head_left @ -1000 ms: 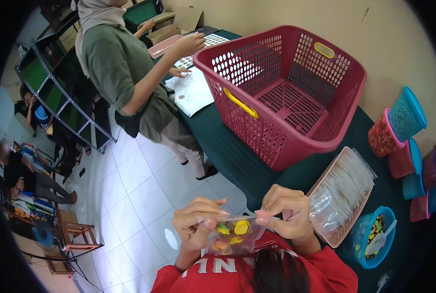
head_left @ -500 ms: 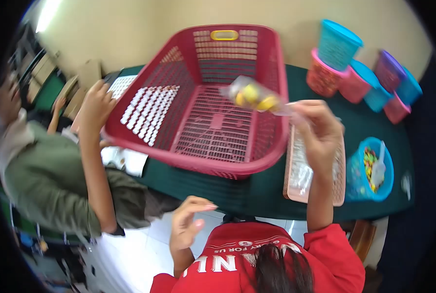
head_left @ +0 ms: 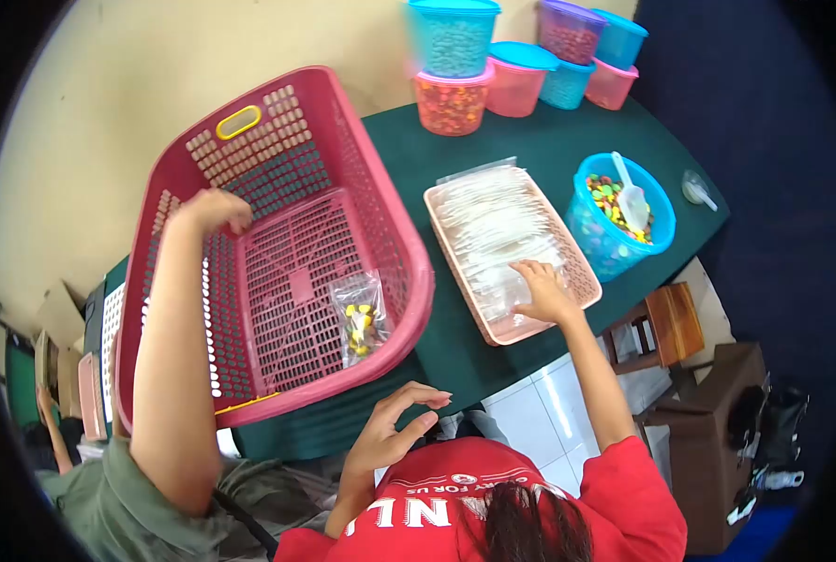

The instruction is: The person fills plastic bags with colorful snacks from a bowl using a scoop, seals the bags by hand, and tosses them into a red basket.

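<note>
— Head view: what do you have on the hands?

— I see the right hand (head_left: pixel 542 292) stretched out to the pink tray (head_left: pixel 493 332), fingertips down on the stack of clear bags (head_left: pixel 488 229). I can't tell whether it has pinched one. The left hand (head_left: pixel 395 433) hangs open near the green table (head_left: pixel 540 140) edge, fingers loosely curled, holding nothing.

— And the filled bag?

— The filled bag (head_left: pixel 360 318) lies flat on the floor of the red basket (head_left: pixel 249 178), close to its near wall, apart from both hands. I also see a co-worker's hand (head_left: pixel 216 208) resting inside the basket's far side.

— Anything beside the tray?

— A blue tub (head_left: pixel 591 239) of coloured sweets with a white scoop (head_left: pixel 632 199) in it stands just beside the tray.
</note>
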Demonstrator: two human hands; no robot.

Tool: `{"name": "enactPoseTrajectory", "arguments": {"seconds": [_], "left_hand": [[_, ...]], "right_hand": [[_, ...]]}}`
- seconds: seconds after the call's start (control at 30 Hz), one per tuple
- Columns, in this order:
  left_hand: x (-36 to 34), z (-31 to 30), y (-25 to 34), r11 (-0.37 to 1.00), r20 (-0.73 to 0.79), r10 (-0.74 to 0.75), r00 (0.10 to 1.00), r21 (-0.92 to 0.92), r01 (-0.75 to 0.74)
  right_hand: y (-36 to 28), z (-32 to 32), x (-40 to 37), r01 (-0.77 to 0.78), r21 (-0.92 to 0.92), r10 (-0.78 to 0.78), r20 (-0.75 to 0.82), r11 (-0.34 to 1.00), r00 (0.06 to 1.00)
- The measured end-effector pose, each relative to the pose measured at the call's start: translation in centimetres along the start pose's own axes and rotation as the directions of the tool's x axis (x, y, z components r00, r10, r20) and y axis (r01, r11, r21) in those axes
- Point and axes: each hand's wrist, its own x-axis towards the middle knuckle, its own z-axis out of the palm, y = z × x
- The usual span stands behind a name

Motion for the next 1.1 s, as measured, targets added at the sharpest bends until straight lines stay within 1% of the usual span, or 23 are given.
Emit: {"name": "enactPoseTrajectory", "arguments": {"seconds": [0.03,0.07,0.13,0.17,0.23,0.27,0.3,0.37,0.43,0.5,0.57,0.63,0.67,0.7,0.77,0.8,0.87,0.9,0.93,0.97,1.03,1.07,1.1], "left_hand": [[0.3,0.2,-0.1,1.000,0.023,-0.001,1.000,-0.005,0.002],[0.5,0.4,-0.3,1.000,0.054,-0.011,0.998,-0.020,0.012],[1.3,0.9,0.1,1.000,0.112,-0.008,0.994,-0.008,0.009],[1.5,1.1,0.0,1.000,0.137,0.001,0.991,0.014,-0.003],[2.2,1.4,0.4,0.996,0.175,-0.001,0.985,0.092,-0.016],[2.6,1.7,0.3,0.980,0.105,0.063,0.992,0.182,-0.081],[3.2,2.3,0.4,0.952,0.040,0.133,0.990,0.271,-0.139],[4.7,3.5,0.4,0.930,-0.146,0.175,0.974,0.348,-0.115],[6.7,5.1,1.4,0.912,-0.221,0.212,0.952,0.395,-0.111],[8.3,6.5,1.3,0.907,-0.155,0.228,0.961,0.392,-0.152],[9.5,8.2,0.6,0.905,-0.092,0.243,0.966,0.381,-0.191],[10.5,9.8,-0.1,0.963,0.056,0.124,0.991,0.235,-0.133],[10.9,10.8,-0.1,0.992,0.065,0.025,0.998,0.124,-0.033],[11.5,12.0,0.0,0.992,0.078,0.030,0.996,0.120,-0.040],[12.3,14.2,0.1,0.970,0.167,-0.136,0.976,-0.176,0.165],[12.9,15.1,-0.2,0.978,0.232,-0.126,0.964,-0.132,0.160],[13.9,17.8,-0.5,0.973,0.259,-0.126,0.958,-0.155,0.170],[14.3,19.4,-0.5,0.967,0.282,-0.129,0.951,-0.178,0.184],[14.8,21.1,-0.7,0.950,0.291,-0.087,0.953,-0.265,0.168],[15.2,22.8,-0.6,0.949,0.300,-0.087,0.950,-0.265,0.170],[15.8,25.7,-0.1,0.905,0.158,0.001,0.987,-0.421,0.066],[16.3,26.5,-0.2,0.904,0.154,0.092,0.984,-0.426,-0.018],[16.7,26.9,-0.4,0.903,0.162,0.089,0.983,-0.430,-0.011]], "right_hand": [[-0.1,0.2,-0.4,-0.041,-0.056,0.042,0.017,0.998,0.999],[0.0,0.5,-0.5,-0.064,-0.051,0.065,0.011,0.997,0.998],[0.3,0.6,-0.3,-0.015,-0.072,0.009,-0.083,0.997,0.997],[0.5,0.3,-0.5,-0.034,-0.067,0.028,-0.094,0.997,0.995],[-0.1,-1.3,-1.2,0.000,0.112,0.018,-0.157,0.994,0.987],[-0.9,-2.5,-2.1,0.075,0.179,-0.021,-0.284,0.981,0.959],[-1.7,-3.9,-3.1,0.063,0.178,-0.009,-0.289,0.982,0.957],[-2.9,-6.7,-5.2,0.166,0.216,-0.065,-0.410,0.962,0.910],[-3.8,-9.3,-7.5,0.172,0.192,-0.082,-0.403,0.966,0.911],[-4.2,-11.5,-9.7,0.174,0.165,-0.097,-0.395,0.971,0.914],[-3.8,-13.3,-11.4,0.223,0.187,-0.170,-0.260,0.957,0.950],[-2.5,-14.4,-13.1,0.221,0.167,-0.168,-0.284,0.961,0.944],[-1.7,-15.2,-14.0,0.212,0.219,-0.158,-0.242,0.952,0.957],[-0.8,-15.9,-14.8,0.200,0.273,-0.149,-0.197,0.941,0.969],[1.1,-16.9,-16.1,0.178,0.279,-0.127,-0.192,0.944,0.973],[2.0,-17.3,-16.8,0.155,0.226,-0.083,-0.300,0.962,0.950],[4.0,-17.8,-17.7,0.140,0.147,-0.045,-0.515,0.979,0.856],[4.9,-18.0,-18.2,0.136,0.143,-0.043,-0.518,0.980,0.854],[5.8,-18.1,-18.9,0.141,0.205,-0.027,-0.477,0.969,0.878],[6.8,-18.2,-19.5,0.140,0.268,-0.010,-0.435,0.953,0.900],[8.5,-18.5,-20.3,0.136,0.291,0.006,-0.441,0.947,0.898],[9.3,-18.9,-20.7,0.128,0.305,0.022,-0.444,0.944,0.896],[10.1,-19.2,-21.1,0.119,0.322,0.039,-0.443,0.939,0.896]]}}
